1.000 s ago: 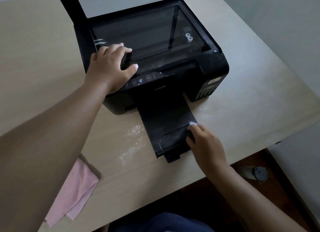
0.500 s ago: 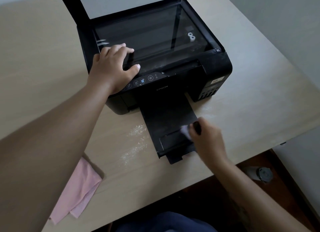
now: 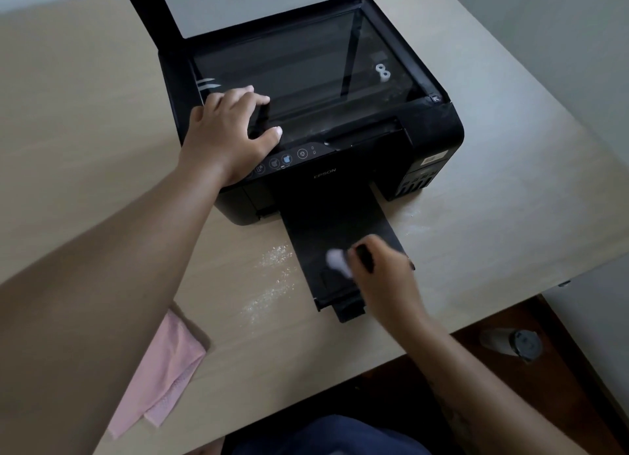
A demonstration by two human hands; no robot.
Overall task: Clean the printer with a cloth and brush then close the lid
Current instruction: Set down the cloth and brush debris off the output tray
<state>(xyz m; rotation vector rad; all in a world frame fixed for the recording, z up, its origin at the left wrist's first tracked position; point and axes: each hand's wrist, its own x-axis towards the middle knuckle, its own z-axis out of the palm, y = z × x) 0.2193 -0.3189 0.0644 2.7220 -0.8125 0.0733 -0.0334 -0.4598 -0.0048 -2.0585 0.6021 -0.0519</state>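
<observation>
A black printer [image 3: 425,138] stands on the table with its scanner lid [image 3: 265,2] raised and the glass [image 3: 299,66] exposed. Its output tray [image 3: 326,230] is pulled out toward me. My left hand [image 3: 228,138] rests flat on the front left corner of the printer, fingers on the glass edge. My right hand [image 3: 384,277] is over the tray and grips a small brush [image 3: 338,262] with a black handle and pale bristles, blurred by motion, with the bristles on the tray. A pink cloth [image 3: 160,376] lies on the table at the lower left, partly under my left forearm.
White dust [image 3: 272,277] is scattered on the wooden table [image 3: 510,236] left of the tray, with a little more to the right of it. A small bottle with a dark cap [image 3: 514,344] lies on the floor beyond the table's near edge.
My right hand has swept the brush leftward across the output tray from its right edge. The left hand has stayed on the printer.
</observation>
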